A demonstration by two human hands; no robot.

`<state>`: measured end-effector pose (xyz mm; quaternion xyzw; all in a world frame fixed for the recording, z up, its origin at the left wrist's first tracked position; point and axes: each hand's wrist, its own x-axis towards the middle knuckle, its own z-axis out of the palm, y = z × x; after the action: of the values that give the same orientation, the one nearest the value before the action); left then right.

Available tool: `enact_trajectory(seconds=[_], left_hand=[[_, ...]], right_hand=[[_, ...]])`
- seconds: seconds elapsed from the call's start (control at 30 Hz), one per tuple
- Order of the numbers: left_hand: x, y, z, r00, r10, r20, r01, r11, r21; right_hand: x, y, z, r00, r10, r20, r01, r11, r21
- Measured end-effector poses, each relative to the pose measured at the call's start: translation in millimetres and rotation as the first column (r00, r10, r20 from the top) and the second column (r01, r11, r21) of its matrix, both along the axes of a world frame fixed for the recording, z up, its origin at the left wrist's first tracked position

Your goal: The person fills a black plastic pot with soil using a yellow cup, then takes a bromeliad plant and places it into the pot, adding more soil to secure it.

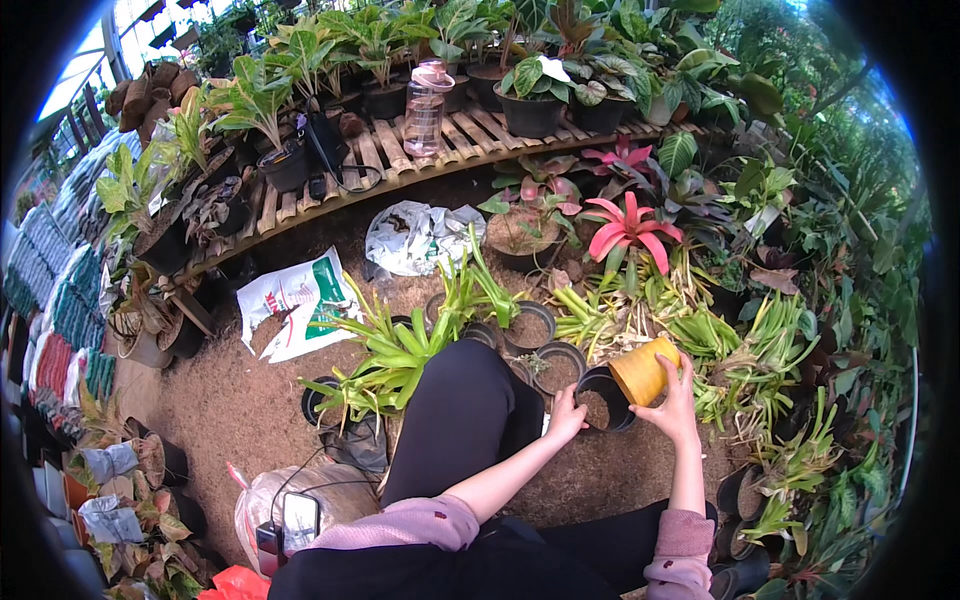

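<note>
My right hand [675, 401] grips a yellow plastic pot [643, 370], tilted with its opening towards a black plastic pot [619, 414]. Brown soil lies inside the black pot, and my left hand [567, 415] holds that pot by its left rim. Just up and left stand more round black pots with soil [527, 328], one holding a small sprig. Uprooted green bromeliads [596, 319] lie in a heap beyond the yellow pot. Left of my raised knee, leafy bromeliads [401, 360] rest by a black pot [321, 397].
A slatted bamboo bench [390, 146] with potted plants and a pink water bottle [427, 112] curves across the back. On the soil lie a torn printed sack [300, 307] and a white plastic bag [420, 234]. A phone [301, 517] rests on a stuffed sack at lower left. Dense plants line the right.
</note>
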<state>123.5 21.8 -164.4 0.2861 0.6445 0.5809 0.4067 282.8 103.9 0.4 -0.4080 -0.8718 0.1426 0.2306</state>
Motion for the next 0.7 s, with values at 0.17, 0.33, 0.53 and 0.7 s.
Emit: enact_trajectory(seconds=[0.17, 0.33, 0.53, 0.7], left_hand=[[6, 2, -1, 0.999, -0.019, 0.035, 0.021, 0.999, -0.045], [19, 5, -7, 0.997, -0.061, 0.049, 0.062, 0.998, -0.013], [43, -2, -27, 0.979, -0.203, 0.004, 0.202, 0.97, -0.138], [50, -17, -34, 0.956, -0.293, 0.01, 0.286, 0.922, -0.26]], right_hand=[[7, 2, -16, 0.998, 0.011, -0.057, -0.015, 0.997, -0.073], [25, 14, -37, 0.987, -0.051, -0.153, 0.021, 0.981, -0.191], [96, 50, -93, 0.901, -0.42, 0.108, 0.432, 0.856, -0.284], [113, 47, -101, 0.715, -0.437, 0.545, 0.654, 0.694, -0.301]])
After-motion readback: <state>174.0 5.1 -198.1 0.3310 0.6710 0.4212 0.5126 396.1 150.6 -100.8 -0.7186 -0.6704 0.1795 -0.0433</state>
